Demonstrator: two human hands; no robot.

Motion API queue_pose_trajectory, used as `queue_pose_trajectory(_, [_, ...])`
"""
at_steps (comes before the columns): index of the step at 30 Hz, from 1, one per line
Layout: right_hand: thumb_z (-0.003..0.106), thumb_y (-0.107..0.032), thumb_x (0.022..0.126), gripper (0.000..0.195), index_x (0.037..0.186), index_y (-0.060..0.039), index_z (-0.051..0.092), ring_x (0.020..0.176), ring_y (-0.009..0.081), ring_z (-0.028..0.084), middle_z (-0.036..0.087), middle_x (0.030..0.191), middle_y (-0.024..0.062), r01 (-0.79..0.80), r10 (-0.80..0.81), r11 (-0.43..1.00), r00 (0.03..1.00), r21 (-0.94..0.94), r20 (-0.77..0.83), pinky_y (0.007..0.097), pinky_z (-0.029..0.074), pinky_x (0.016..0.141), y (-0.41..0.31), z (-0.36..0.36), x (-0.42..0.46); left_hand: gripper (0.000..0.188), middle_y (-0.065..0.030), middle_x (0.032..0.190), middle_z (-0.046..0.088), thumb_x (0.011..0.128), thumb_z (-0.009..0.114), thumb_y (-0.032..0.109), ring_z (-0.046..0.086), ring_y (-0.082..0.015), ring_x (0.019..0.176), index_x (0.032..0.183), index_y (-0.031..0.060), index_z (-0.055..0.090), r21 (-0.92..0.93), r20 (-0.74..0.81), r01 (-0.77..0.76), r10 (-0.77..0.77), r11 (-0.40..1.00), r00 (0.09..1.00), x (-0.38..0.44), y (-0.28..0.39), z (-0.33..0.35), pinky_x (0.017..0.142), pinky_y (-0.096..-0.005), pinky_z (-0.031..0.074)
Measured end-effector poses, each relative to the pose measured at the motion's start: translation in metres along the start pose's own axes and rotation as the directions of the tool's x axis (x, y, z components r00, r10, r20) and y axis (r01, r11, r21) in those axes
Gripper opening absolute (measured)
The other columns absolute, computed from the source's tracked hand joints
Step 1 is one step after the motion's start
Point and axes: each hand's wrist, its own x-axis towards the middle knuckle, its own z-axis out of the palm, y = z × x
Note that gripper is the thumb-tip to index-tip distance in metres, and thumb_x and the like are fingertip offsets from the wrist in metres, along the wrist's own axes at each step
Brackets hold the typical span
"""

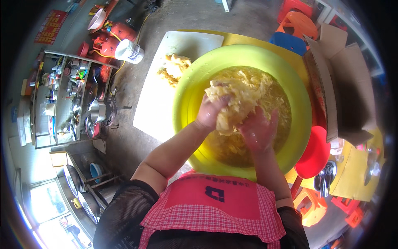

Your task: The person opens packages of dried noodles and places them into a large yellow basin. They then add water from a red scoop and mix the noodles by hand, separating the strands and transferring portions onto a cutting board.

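Both hands are over a large yellow-green plastic basin (300, 115) of cloudy yellowish liquid with pale shredded vegetable (276, 90), which looks like pickled cabbage. Between them is a thick wet clump of the shreds (238, 105), lifted above the liquid. My left hand (213, 112) grips the clump's left side, and some of its fingers are hidden by the shreds. Against the lower right side of the clump presses my right hand (259, 129), its thumb spread away. A smaller heap of shreds (175, 68) lies on a white tray or board (155, 109) left of the basin.
Right of the basin are an open cardboard box (353, 84), a red plastic scoop or bowl (312, 152) and metal spoons (325, 177) on a yellow table (351, 171). Plastic stools (311, 207) stand beside it. At left are a shelf rack (63, 99), a white bucket (129, 51) and red gas cylinders (108, 45).
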Motion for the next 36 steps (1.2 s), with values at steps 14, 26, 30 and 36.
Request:
queue_pose_trajectory(14, [0.041, -0.055, 0.096, 0.063, 0.138, -0.0074, 0.042, 0.123, 0.0305, 0.051, 0.050, 0.135, 0.0155, 0.037, -0.114, 0.945, 0.968, -0.326, -0.222, 0.0440, 0.043, 0.103, 0.013, 0.004, 0.000, 0.084, -0.0202, 0.140, 0.039, 0.069, 0.083, 0.042, 0.042, -0.0367, 0.128, 0.136, 0.0070, 0.046, 0.487, 0.398, -0.590, 0.437, 0.645, 0.807, -0.018, -0.023, -0.010, 0.111, -0.0490, 0.029])
queue_pose_trajectory(26, [0.050, -0.025, 0.094, 0.029, 0.114, -0.0052, 0.058, 0.093, 0.0207, 0.064, 0.064, 0.105, 0.0093, -0.031, -0.051, 0.960, 0.958, -0.279, -0.281, 0.0343, 0.054, 0.081, 0.020, -0.012, -0.009, 0.042, -0.0153, 0.103, 0.058, 0.056, 0.082, 0.022, 0.058, -0.0356, 0.087, 0.094, 0.0166, 0.063, 0.711, 0.537, -0.698, 0.579, 0.080, 0.613, -0.013, -0.057, 0.001, 0.071, -0.0464, 0.047])
queue_pose_trajectory(30, [0.050, -0.022, 0.093, 0.028, 0.114, -0.0051, 0.058, 0.090, 0.0204, 0.065, 0.065, 0.104, 0.0101, -0.053, -0.021, 0.962, 0.964, -0.268, -0.266, 0.0335, 0.055, 0.079, 0.017, -0.025, -0.005, 0.038, -0.0106, 0.100, 0.060, 0.057, 0.081, 0.025, 0.058, -0.0344, 0.081, 0.091, 0.0198, 0.066, 0.717, 0.535, -0.688, 0.541, 0.117, 0.649, -0.011, -0.057, 0.001, 0.070, -0.0432, 0.050])
queue_pose_trajectory(36, [0.046, -0.033, 0.097, 0.040, 0.123, -0.0045, 0.053, 0.104, 0.0207, 0.060, 0.061, 0.114, 0.0082, -0.060, -0.107, 0.933, 0.896, -0.356, -0.430, 0.0350, 0.050, 0.088, 0.027, -0.017, 0.001, 0.034, -0.0111, 0.102, 0.060, 0.064, 0.078, 0.022, 0.061, -0.0332, 0.088, 0.094, 0.0143, 0.065, 0.706, 0.455, -0.658, 0.545, 0.261, 0.704, -0.005, -0.051, -0.007, 0.077, -0.0423, 0.052])
